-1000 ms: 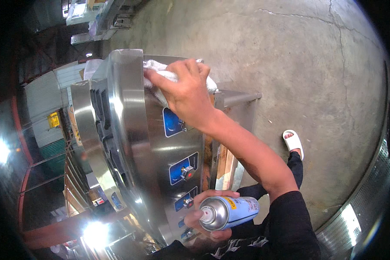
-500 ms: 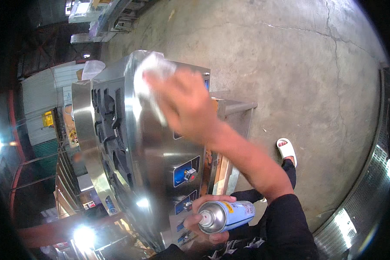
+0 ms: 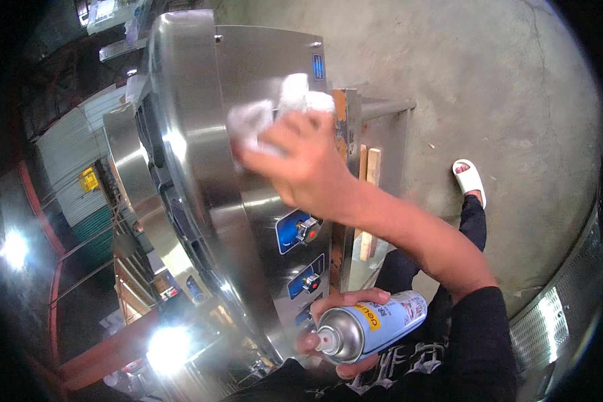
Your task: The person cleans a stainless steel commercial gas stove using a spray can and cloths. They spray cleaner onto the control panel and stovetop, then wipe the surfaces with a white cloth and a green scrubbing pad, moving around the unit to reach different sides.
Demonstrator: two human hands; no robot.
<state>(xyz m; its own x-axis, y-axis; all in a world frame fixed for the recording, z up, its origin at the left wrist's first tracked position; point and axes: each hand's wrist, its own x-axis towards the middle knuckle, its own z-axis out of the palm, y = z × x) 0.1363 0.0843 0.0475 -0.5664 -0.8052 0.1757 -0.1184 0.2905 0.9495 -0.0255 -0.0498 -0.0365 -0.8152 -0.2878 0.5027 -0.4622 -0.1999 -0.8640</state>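
Observation:
My right hand (image 3: pixel 309 159) is closed on a bunched white cloth (image 3: pixel 253 122) and presses it to the stainless steel front panel (image 3: pixel 264 57) of a cooking range. The cloth sits above a control knob (image 3: pixel 308 230) on a blue plate, with a second knob (image 3: pixel 311 283) lower down. At the lower middle, my left hand (image 3: pixel 352 297) wraps round a light blue spray can (image 3: pixel 388 323). The can lies tilted, its white nozzle (image 3: pixel 327 340) toward the range and a finger by the nozzle.
Dark grates (image 3: pixel 155 144) line the range top. Beside the front panel are wooden pieces (image 3: pixel 371 194) and a metal table leg (image 3: pixel 388 107). My foot in a white slide (image 3: pixel 472 184) stands on the concrete floor (image 3: pixel 462 80). A perforated metal sheet (image 3: pixel 539 328) lies at right.
The right hand has moved the cloth from the range's rounded top edge across onto the front panel. The view has shifted, and the left hand still grips the spray can.

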